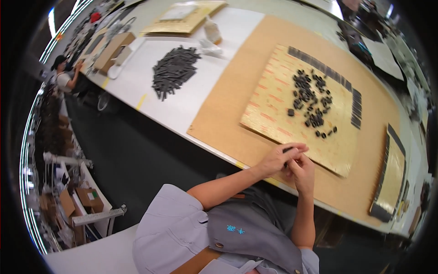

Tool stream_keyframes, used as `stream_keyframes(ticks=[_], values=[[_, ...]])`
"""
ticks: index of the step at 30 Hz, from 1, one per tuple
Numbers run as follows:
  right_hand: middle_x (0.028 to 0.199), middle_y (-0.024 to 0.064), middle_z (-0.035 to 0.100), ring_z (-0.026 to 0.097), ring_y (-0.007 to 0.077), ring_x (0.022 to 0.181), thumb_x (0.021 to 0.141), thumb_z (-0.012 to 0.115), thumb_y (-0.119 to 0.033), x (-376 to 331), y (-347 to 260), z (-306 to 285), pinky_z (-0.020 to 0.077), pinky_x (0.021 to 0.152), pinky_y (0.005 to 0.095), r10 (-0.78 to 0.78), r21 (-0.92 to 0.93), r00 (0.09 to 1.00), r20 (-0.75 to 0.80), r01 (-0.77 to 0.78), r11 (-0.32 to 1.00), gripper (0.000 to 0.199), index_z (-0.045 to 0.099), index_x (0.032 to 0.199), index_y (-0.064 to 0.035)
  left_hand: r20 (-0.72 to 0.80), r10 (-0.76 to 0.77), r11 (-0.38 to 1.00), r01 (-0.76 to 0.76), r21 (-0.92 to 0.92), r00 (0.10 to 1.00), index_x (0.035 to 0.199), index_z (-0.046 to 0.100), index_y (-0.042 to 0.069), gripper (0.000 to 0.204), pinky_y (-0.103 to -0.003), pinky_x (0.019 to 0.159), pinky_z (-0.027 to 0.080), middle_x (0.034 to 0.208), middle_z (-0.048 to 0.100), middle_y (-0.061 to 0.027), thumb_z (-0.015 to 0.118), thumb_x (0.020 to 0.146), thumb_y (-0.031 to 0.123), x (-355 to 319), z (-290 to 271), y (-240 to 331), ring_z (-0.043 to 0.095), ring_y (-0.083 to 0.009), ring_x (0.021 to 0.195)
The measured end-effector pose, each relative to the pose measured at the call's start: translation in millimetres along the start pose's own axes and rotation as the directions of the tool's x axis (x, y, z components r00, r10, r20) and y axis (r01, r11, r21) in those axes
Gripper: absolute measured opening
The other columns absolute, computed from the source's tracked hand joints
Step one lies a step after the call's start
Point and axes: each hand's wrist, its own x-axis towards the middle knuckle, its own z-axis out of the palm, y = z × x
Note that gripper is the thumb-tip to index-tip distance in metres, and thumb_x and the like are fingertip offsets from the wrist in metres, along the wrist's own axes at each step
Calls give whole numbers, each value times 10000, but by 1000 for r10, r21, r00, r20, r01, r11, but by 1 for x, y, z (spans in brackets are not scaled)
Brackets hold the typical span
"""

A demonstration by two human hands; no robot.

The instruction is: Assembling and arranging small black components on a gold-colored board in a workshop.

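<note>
Close together over the near edge of a yellowish board (267, 109), my left hand (273, 160) and my right hand (303, 173) are both closed on a small black strip (286, 150). The fingers hide most of it, so I cannot tell whether it is folded. Scattered across the board are several small black rolled or looped pieces (310, 96). Rows of flat black strips (319, 64) lie side by side along the board's far and right edges. Further left, a heap of loose black strips (175, 71) rests on the white tabletop.
Brown sheeting (219, 109) covers part of the table under the board. A second board (390, 176) edged with black strips lies at the right. Behind the heap are a clear plastic bag (211, 45) and a cardboard box (114, 50). Another person (64, 75) sits at the far left.
</note>
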Motion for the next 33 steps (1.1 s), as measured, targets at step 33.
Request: stream_keyframes(ticks=[33], values=[[741, 56, 579, 579, 110, 600, 860, 579, -31, 5, -8, -25, 536, 584, 261, -34, 228, 997, 71, 17, 974, 54, 551, 878, 11, 37, -114, 980, 106, 169, 993, 1004, 599, 34, 257, -208, 478, 331, 632, 459, 40, 530, 946, 275, -15, -18, 16, 393, -44, 533]])
